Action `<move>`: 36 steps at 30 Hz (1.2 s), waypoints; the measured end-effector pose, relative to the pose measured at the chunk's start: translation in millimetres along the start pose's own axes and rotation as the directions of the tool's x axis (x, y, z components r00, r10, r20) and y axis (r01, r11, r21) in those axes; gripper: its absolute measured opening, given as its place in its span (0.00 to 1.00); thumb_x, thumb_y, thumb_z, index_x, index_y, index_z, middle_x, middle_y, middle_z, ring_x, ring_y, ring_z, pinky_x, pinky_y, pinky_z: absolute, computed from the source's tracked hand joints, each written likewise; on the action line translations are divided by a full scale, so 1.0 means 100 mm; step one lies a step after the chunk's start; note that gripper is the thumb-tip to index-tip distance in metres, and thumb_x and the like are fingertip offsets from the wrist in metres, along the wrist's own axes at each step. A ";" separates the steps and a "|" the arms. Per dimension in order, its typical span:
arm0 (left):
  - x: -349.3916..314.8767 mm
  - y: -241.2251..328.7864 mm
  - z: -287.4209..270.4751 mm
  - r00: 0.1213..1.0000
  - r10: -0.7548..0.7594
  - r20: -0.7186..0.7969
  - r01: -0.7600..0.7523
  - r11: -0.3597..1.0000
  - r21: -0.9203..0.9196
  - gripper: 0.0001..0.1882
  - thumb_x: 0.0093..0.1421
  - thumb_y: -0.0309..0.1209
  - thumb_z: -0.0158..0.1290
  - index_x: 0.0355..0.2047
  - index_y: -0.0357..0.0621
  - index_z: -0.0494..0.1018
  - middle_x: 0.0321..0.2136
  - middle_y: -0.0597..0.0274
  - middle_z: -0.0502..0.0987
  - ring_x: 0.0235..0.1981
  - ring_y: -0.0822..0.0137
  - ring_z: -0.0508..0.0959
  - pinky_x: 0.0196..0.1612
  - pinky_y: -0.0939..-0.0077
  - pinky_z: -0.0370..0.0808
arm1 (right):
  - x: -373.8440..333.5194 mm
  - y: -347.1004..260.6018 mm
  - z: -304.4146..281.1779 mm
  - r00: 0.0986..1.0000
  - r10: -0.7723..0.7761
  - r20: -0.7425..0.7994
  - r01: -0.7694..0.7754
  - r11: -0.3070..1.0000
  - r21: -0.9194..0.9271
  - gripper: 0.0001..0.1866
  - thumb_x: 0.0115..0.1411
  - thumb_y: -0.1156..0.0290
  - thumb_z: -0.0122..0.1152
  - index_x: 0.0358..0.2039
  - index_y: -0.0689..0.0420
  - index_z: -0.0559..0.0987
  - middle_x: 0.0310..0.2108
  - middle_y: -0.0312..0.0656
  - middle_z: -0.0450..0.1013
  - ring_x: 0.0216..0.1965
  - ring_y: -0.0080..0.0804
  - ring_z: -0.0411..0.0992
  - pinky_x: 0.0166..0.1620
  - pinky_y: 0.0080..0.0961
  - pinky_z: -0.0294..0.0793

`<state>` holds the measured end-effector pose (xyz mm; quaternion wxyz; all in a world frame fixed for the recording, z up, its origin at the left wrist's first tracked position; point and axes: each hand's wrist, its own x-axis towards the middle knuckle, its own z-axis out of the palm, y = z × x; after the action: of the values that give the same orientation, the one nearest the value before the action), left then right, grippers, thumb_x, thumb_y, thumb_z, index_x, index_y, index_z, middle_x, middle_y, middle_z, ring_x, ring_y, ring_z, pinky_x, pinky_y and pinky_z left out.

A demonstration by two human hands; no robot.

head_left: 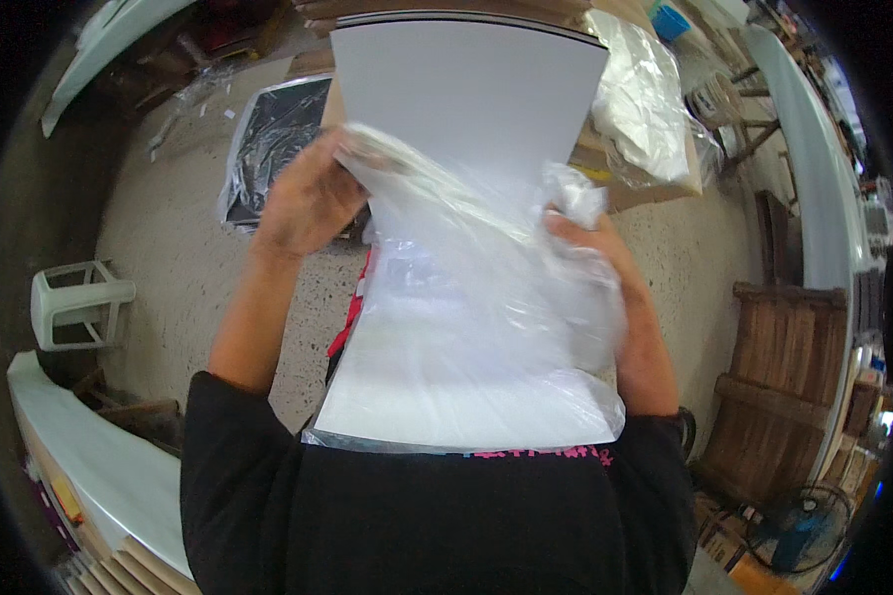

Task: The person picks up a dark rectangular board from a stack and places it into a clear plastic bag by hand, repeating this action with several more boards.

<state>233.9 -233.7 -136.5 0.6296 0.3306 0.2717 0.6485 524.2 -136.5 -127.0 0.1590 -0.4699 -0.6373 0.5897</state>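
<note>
A large flat white panel extends away from my body, with dark edges of sheets visible at its far end. Clear plastic bag film covers its near part, reaching down to my black shirt. My left hand is closed around the film's upper left edge and pulls it up off the surface; the hand is slightly blurred. My right hand grips a bunched clump of the same film on the right, its fingers partly hidden by the plastic. Between both hands the film is stretched and smeared by motion.
A black plastic-wrapped item lies on the floor at the far left. Folded clear plastic rests on a cardboard box at the far right. Around me are a white stool, a wooden pallet, a fan and long pale tables.
</note>
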 end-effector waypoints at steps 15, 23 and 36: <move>-0.03 -0.27 -0.49 0.973 -0.231 -0.017 0.228 0.946 0.231 0.17 0.55 0.37 0.47 0.40 0.36 0.67 0.29 0.59 0.72 0.32 0.68 0.72 0.38 0.73 0.69 | -0.04 0.45 -0.06 0.954 -0.293 0.062 0.202 0.781 0.591 0.22 0.56 0.56 0.48 0.46 0.57 0.65 0.35 0.38 0.69 0.34 0.24 0.68 0.39 0.23 0.69; 0.10 0.07 -0.14 0.923 0.182 0.339 0.014 0.864 -0.504 0.27 0.55 0.47 0.41 0.50 0.42 0.60 0.50 0.51 0.63 0.51 0.57 0.64 0.53 0.60 0.60 | 0.33 0.06 0.01 0.769 -0.202 -0.606 0.357 0.923 0.145 0.22 0.42 0.78 0.57 0.42 0.62 0.68 0.36 0.46 0.69 0.38 0.39 0.68 0.43 0.30 0.67; -0.03 0.41 -0.16 0.878 0.401 0.261 -0.285 0.002 0.958 0.16 0.44 0.19 0.48 0.37 0.41 0.73 0.36 0.54 0.68 0.37 0.63 0.70 0.37 0.74 0.68 | 0.42 0.05 -0.33 -0.177 -0.984 0.031 0.270 -0.078 -0.960 0.16 0.53 0.74 0.49 0.43 0.59 0.70 0.27 0.39 0.71 0.18 0.21 0.68 0.23 0.15 0.70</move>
<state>195.3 -238.4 -114.9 0.0560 0.6889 0.5692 0.4454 530.0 -84.6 -138.0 0.5487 -0.1726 -0.7742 -0.2641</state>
